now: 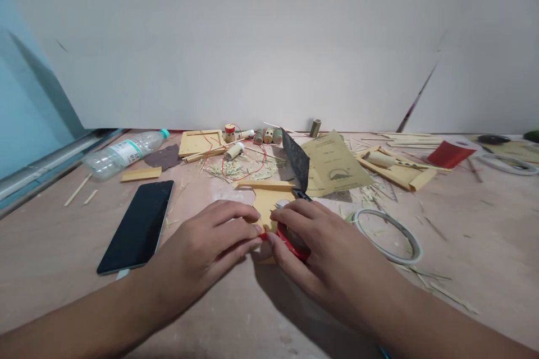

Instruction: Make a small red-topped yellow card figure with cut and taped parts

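In front of me lies a piece of yellow card [269, 200] with a raised strip along its far edge. My right hand [314, 241] is curled around red-handled scissors [293, 247], whose metal tips poke out past the fingers. My left hand [223, 238] has its fingers closed together over the near part of the card. Its fingertips pinch a small red piece [263, 235], and the right thumb is right beside it. Much of the card's near side is hidden beneath both hands.
A phone [137, 227] and a plastic bottle [126, 152] lie at left. Sandpaper [334, 164] and dark sheet [296, 161] stand beyond the card. A tape roll [415, 247] is at right, near a card tray [410, 178]. Bamboo scraps [240, 168] litter the table.
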A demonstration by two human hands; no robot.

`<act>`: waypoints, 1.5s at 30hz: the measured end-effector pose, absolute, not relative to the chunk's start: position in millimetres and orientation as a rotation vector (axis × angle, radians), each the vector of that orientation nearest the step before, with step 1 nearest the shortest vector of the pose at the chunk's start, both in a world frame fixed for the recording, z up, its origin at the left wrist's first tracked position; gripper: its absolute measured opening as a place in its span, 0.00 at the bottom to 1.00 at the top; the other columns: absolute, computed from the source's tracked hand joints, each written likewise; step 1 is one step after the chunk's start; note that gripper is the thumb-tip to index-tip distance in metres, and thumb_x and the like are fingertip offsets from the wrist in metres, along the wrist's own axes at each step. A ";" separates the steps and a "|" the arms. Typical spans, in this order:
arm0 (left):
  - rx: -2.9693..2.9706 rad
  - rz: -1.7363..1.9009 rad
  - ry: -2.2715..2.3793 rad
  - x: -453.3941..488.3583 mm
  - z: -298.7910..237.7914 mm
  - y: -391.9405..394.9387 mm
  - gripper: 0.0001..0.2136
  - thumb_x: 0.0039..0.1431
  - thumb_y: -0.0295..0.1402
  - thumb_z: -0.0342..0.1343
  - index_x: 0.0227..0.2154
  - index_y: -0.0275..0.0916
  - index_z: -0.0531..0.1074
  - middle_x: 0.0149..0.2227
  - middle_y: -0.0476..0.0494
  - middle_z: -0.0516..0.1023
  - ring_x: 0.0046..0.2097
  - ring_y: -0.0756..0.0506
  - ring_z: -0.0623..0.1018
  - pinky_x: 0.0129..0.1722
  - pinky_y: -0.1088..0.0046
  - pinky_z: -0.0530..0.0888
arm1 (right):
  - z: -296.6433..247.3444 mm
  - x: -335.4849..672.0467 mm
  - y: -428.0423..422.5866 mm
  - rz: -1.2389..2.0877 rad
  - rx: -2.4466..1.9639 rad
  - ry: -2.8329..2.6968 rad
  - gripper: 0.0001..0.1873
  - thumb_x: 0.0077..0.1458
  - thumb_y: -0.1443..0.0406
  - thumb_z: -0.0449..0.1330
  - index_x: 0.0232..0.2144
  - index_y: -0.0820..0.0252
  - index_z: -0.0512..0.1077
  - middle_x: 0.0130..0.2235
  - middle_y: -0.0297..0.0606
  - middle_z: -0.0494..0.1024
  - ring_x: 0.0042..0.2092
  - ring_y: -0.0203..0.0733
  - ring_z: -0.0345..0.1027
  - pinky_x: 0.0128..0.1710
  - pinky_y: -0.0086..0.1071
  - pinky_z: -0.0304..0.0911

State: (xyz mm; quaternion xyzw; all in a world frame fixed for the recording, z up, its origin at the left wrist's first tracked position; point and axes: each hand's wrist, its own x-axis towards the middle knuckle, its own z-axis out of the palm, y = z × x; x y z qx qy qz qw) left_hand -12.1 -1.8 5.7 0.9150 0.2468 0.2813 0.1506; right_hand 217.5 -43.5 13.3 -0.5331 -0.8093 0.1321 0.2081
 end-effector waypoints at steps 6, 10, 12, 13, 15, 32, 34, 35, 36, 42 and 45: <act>2.610 0.791 0.716 -12.2 5.5 -2.2 0.08 0.73 0.23 0.57 0.48 0.40 0.78 0.54 0.46 0.78 0.56 0.49 0.77 0.61 0.77 0.69 | 13.4 218.2 -45.4 0.465 -1.359 -2.228 0.07 0.67 0.70 0.56 0.42 0.57 0.75 0.46 0.44 0.77 0.47 0.55 0.71 0.46 0.49 0.69; 2.618 0.792 0.707 -12.2 5.8 -2.3 0.08 0.73 0.24 0.57 0.48 0.40 0.78 0.53 0.46 0.79 0.55 0.49 0.77 0.60 0.78 0.69 | 12.1 218.7 -46.6 0.515 -1.305 -2.195 0.07 0.67 0.72 0.57 0.41 0.56 0.72 0.48 0.44 0.77 0.49 0.55 0.70 0.49 0.50 0.68; 2.618 0.793 0.711 -12.0 5.7 -2.5 0.08 0.73 0.24 0.57 0.47 0.40 0.78 0.53 0.46 0.79 0.55 0.49 0.77 0.60 0.77 0.69 | 11.9 218.7 -47.3 0.531 -1.293 -2.180 0.07 0.66 0.73 0.57 0.40 0.56 0.70 0.48 0.44 0.77 0.49 0.55 0.69 0.49 0.50 0.68; 2.621 0.793 0.712 -11.9 5.6 -2.5 0.08 0.73 0.24 0.57 0.47 0.40 0.77 0.53 0.46 0.79 0.55 0.49 0.77 0.60 0.77 0.69 | 11.9 218.5 -47.4 0.536 -1.285 -2.175 0.08 0.66 0.73 0.57 0.40 0.56 0.70 0.48 0.43 0.76 0.50 0.55 0.69 0.49 0.51 0.68; 2.622 0.791 0.713 -11.9 5.3 -2.4 0.08 0.73 0.24 0.57 0.48 0.40 0.77 0.53 0.46 0.79 0.56 0.49 0.77 0.60 0.76 0.69 | 12.0 218.2 -47.1 0.539 -1.264 -2.171 0.09 0.65 0.75 0.57 0.40 0.55 0.70 0.49 0.43 0.76 0.51 0.55 0.69 0.51 0.51 0.67; 2.623 0.773 0.705 -11.7 5.8 -1.3 0.08 0.73 0.24 0.56 0.49 0.40 0.77 0.54 0.46 0.78 0.56 0.48 0.76 0.61 0.75 0.69 | 9.4 217.1 -44.8 0.530 -1.239 -2.188 0.10 0.67 0.74 0.56 0.43 0.56 0.72 0.50 0.43 0.76 0.53 0.55 0.68 0.53 0.52 0.66; 2.618 0.768 0.709 -12.4 5.4 -2.3 0.08 0.74 0.24 0.56 0.49 0.41 0.77 0.54 0.46 0.78 0.57 0.48 0.76 0.61 0.74 0.69 | 9.6 217.5 -44.9 0.529 -1.236 -2.190 0.10 0.66 0.75 0.57 0.43 0.56 0.73 0.51 0.43 0.77 0.54 0.54 0.68 0.54 0.52 0.66; 2.620 0.771 0.705 -12.6 5.5 -2.7 0.08 0.74 0.24 0.56 0.49 0.41 0.77 0.53 0.46 0.78 0.56 0.48 0.76 0.61 0.73 0.70 | 9.9 217.9 -45.2 0.530 -1.234 -2.192 0.10 0.66 0.75 0.57 0.43 0.55 0.73 0.51 0.43 0.77 0.54 0.54 0.68 0.54 0.52 0.66; 2.623 0.769 0.701 -12.7 5.7 -3.1 0.08 0.74 0.24 0.56 0.49 0.41 0.77 0.53 0.46 0.78 0.56 0.47 0.76 0.61 0.73 0.70 | 10.3 218.2 -45.5 0.530 -1.228 -2.193 0.11 0.66 0.75 0.58 0.44 0.55 0.73 0.52 0.43 0.77 0.55 0.54 0.68 0.55 0.52 0.66; 2.653 0.754 0.676 -9.8 8.0 -3.2 0.11 0.74 0.23 0.55 0.53 0.40 0.75 0.52 0.43 0.78 0.55 0.45 0.76 0.58 0.68 0.73 | 13.3 218.3 -46.0 0.525 -1.248 -2.193 0.12 0.65 0.76 0.59 0.43 0.56 0.74 0.53 0.45 0.77 0.56 0.55 0.68 0.56 0.54 0.66; 2.704 0.750 0.659 -9.3 8.9 -3.3 0.12 0.74 0.24 0.55 0.55 0.40 0.75 0.51 0.41 0.79 0.54 0.43 0.77 0.55 0.66 0.74 | 13.7 217.6 -45.5 0.530 -1.241 -2.193 0.12 0.64 0.76 0.58 0.44 0.56 0.75 0.53 0.46 0.77 0.55 0.56 0.69 0.55 0.54 0.67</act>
